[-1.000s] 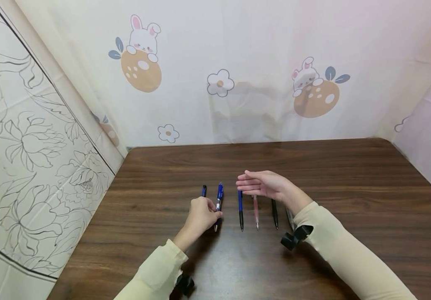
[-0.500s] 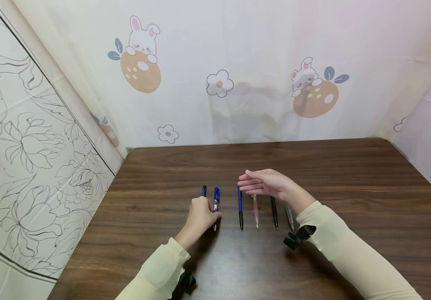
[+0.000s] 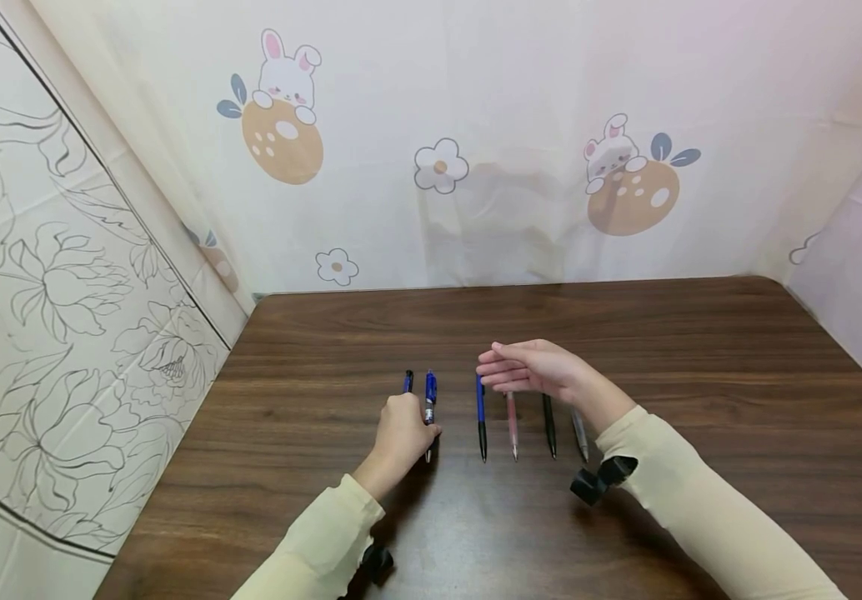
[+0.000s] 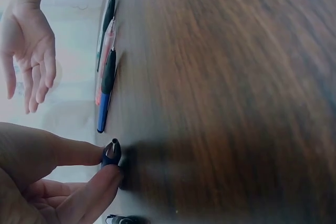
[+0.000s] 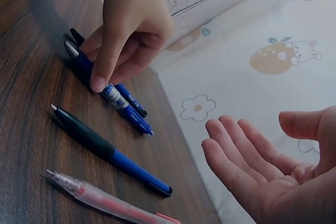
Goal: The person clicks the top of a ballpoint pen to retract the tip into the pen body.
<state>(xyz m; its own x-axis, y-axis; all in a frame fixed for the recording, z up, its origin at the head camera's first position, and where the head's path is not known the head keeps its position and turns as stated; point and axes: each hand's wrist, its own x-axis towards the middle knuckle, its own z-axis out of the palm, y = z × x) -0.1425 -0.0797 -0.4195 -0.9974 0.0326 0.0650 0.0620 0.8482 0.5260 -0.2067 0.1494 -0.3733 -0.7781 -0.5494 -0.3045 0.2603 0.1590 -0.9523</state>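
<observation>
My left hand [image 3: 403, 427] pinches a blue click pen [image 5: 128, 113] between thumb and fingers, low over the table. Just left of it lies another blue pen with a black end [image 3: 408, 381], partly hidden by that hand. My right hand [image 3: 532, 368] hovers with straight fingers and an upturned palm, holding nothing. Below and nearer me are a blue pen with a black grip [image 3: 482, 421], a pink pen [image 3: 513, 429], a black pen [image 3: 549, 429] and a grey pen [image 3: 579, 435]. The right hand and arm cover some of their far ends.
The brown wooden table [image 3: 311, 350] carries the pens in a spaced row. A white curtain [image 3: 386, 83] printed with rabbits hangs behind its far edge. At the left stands a white panel [image 3: 48, 292] with flower drawings.
The pinched blue pen has shifted slightly left, closer to the leftmost pen, and stands straighter. My right hand has moved a little to the right.
</observation>
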